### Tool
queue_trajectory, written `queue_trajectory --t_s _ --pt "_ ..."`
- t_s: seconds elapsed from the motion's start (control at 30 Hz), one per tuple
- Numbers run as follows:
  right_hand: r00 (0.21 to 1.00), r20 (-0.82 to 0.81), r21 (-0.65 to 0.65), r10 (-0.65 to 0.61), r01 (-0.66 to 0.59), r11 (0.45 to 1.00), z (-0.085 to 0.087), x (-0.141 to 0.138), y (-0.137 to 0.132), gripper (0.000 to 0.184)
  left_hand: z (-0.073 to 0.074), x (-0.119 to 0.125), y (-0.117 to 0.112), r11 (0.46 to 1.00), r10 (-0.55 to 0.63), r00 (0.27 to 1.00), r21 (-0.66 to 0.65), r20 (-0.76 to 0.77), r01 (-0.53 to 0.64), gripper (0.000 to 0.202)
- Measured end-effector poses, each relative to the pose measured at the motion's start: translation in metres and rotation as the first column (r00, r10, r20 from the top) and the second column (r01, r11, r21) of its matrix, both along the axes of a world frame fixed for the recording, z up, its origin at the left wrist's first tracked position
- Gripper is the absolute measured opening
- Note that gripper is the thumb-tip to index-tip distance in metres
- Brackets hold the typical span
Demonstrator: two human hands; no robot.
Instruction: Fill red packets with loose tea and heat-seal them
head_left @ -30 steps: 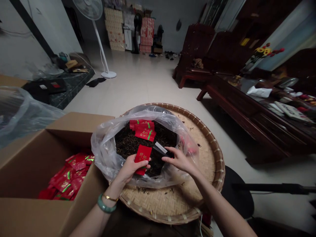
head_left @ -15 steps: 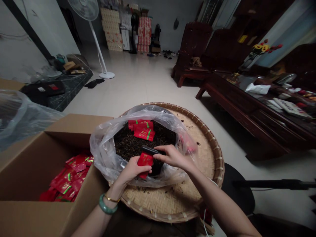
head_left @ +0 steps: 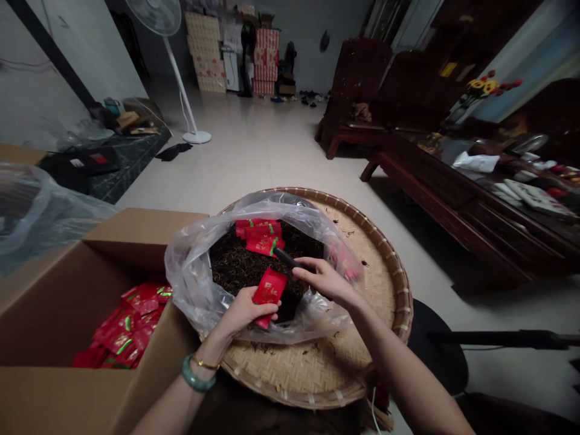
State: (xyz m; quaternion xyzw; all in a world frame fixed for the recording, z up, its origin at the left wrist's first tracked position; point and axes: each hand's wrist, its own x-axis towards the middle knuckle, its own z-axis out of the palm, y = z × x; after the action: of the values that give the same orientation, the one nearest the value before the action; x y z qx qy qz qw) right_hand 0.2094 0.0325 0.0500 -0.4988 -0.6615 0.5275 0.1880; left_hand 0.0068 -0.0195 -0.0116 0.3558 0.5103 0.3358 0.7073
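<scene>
My left hand grips a red packet with gold lettering, tilted over the near side of a clear plastic bag. Dark loose tea leaves fill the bag, which rests on a round woven bamboo tray. Between the thumb and fingers of my right hand is a dark, narrow scoop-like tool, its tip pointing up and left, apart from the held packet. More red packets with green marks lie on the leaves, just beyond the tool's tip.
At left stands an open cardboard box with a heap of red packets inside. A white standing fan is farther back. Dark wooden furniture lines the right side. Beside the tray is a round black base with a pole.
My right hand has drawn the dark tool up and away to the right from the packet's top. The packet in my left hand now shows more of its face.
</scene>
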Motion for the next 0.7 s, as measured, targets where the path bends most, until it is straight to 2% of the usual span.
queue_trajectory --t_s 0.1,0.23,0.57,0.7 --pt "0.997 0.074 0.136 0.018 -0.028 0.99 -0.002 0.001 -0.004 0.043 0.001 0.001 0.0 1.0 0.013 1.0 0.005 0.003 -0.013 0.044" --pt "0.987 0.14 0.258 0.078 -0.113 0.96 -0.002 -0.007 -0.01 0.032 0.002 0.002 -0.001 1.0 -0.009 1.0 0.023 -0.003 0.009 0.045" --pt "0.983 0.155 0.277 0.096 -0.136 0.951 0.001 -0.009 -0.01 0.027 0.0 0.0 0.0 1.0 -0.016 1.0 0.015 0.0 0.016 0.045" --pt "0.991 0.116 0.259 0.061 -0.089 0.962 -0.003 -0.008 -0.01 0.03 -0.001 -0.001 0.0 1.0 -0.02 1.0 0.012 -0.014 0.02 0.045"
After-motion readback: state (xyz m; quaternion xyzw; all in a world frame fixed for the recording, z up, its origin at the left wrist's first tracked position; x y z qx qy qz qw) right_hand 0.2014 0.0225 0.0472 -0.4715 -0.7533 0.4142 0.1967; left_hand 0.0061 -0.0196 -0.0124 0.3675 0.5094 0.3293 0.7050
